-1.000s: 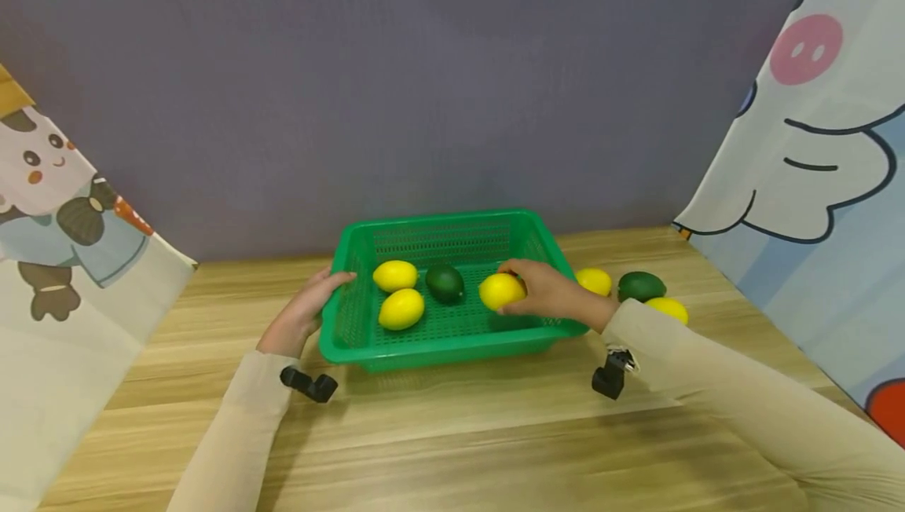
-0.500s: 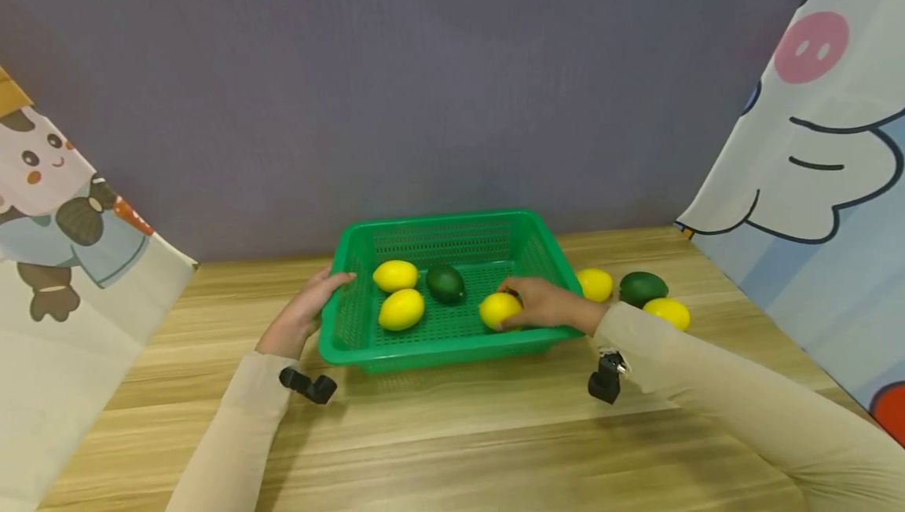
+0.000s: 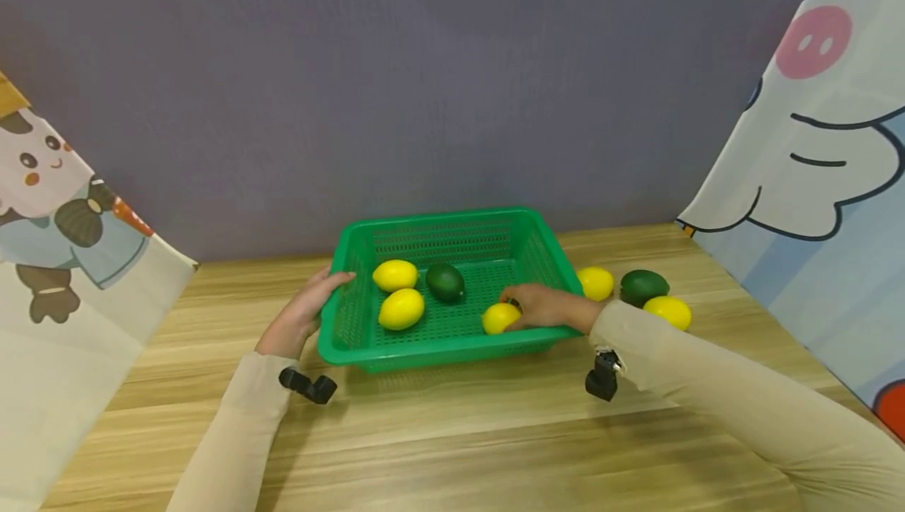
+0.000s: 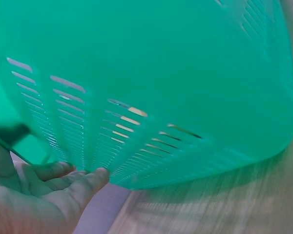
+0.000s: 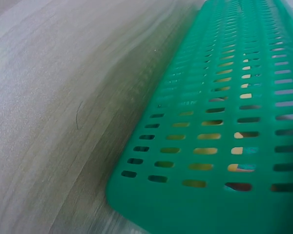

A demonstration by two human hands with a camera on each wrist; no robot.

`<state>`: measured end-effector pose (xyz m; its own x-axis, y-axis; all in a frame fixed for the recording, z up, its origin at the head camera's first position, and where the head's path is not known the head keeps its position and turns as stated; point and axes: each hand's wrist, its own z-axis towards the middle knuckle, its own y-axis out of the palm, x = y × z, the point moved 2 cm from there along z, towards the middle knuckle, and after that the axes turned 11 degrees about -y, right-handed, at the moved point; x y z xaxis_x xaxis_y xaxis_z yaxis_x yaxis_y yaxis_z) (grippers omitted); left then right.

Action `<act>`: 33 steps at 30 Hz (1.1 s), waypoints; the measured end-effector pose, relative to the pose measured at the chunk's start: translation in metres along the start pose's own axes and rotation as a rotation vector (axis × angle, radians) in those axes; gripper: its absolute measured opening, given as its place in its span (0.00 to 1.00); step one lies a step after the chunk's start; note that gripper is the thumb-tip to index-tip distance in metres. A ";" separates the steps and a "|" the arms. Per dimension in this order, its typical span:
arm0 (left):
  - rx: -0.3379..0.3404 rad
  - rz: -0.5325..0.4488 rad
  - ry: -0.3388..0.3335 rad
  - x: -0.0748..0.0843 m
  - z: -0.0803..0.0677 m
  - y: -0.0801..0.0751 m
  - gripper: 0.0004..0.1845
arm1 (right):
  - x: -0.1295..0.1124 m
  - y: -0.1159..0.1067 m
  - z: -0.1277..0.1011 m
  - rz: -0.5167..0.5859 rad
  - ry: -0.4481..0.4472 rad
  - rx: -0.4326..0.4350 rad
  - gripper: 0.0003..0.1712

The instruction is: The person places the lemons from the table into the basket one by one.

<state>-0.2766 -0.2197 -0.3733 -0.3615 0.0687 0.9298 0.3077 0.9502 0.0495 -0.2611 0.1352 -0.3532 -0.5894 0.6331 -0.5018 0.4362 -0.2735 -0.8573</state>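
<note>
**Held lemon [image 3: 497, 320] low inside the green basket [image 3: 452, 349], within the right hand [image 3: 543, 308]**

Lies right of centre in the frame, close by the basket's near wall, at the left end of the right hand. Hard to tell the long axis, with fingers covering part of the fruit; hard to tell, too, whether touching the basket floor. Far nearer to the right hand than to the left hand [image 3: 307, 308].

On the right, shows a narrow grip, about the lemon's own width: index finger bent over the top, thumb at the lower right. Impossible to check from the right wrist view (basket wall and table [image 5: 44, 107] only, with yellow behind the slots). On the left, holds the basket's left rim, thumb reaching over it.

Inside, farther left: upper lemon [image 3: 395, 276], lower lemon [image 3: 401, 309], and, between these and the right hand, an avocado [image 3: 445, 283]. Outside, at the right of the frame: inner lemon [image 3: 597, 283], second avocado [image 3: 644, 286], outer lemon [image 3: 668, 312].
</note>
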 end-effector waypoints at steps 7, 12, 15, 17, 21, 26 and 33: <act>0.004 0.006 -0.003 -0.002 -0.001 0.000 0.31 | 0.002 0.003 0.001 0.018 0.025 -0.032 0.25; 0.010 0.007 -0.001 -0.002 0.000 0.000 0.30 | 0.001 0.004 0.001 0.009 0.011 -0.038 0.26; 0.007 0.004 0.003 -0.002 0.000 0.000 0.30 | 0.001 0.003 0.001 -0.009 0.002 -0.046 0.27; 0.005 0.000 0.005 -0.001 0.000 0.000 0.30 | 0.001 0.003 0.000 -0.006 0.006 -0.044 0.28; 0.003 -0.003 -0.002 -0.002 0.000 0.001 0.30 | -0.001 0.000 -0.002 0.018 -0.002 -0.029 0.30; 0.011 0.004 -0.005 -0.001 -0.001 0.001 0.30 | -0.002 -0.012 -0.006 0.097 -0.016 0.007 0.33; 0.020 0.002 -0.012 0.000 0.001 0.001 0.30 | -0.004 -0.040 -0.017 0.155 -0.046 0.149 0.30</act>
<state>-0.2769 -0.2189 -0.3739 -0.3710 0.0743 0.9256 0.2911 0.9559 0.0399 -0.2643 0.1558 -0.3151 -0.5549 0.5427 -0.6305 0.4202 -0.4712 -0.7755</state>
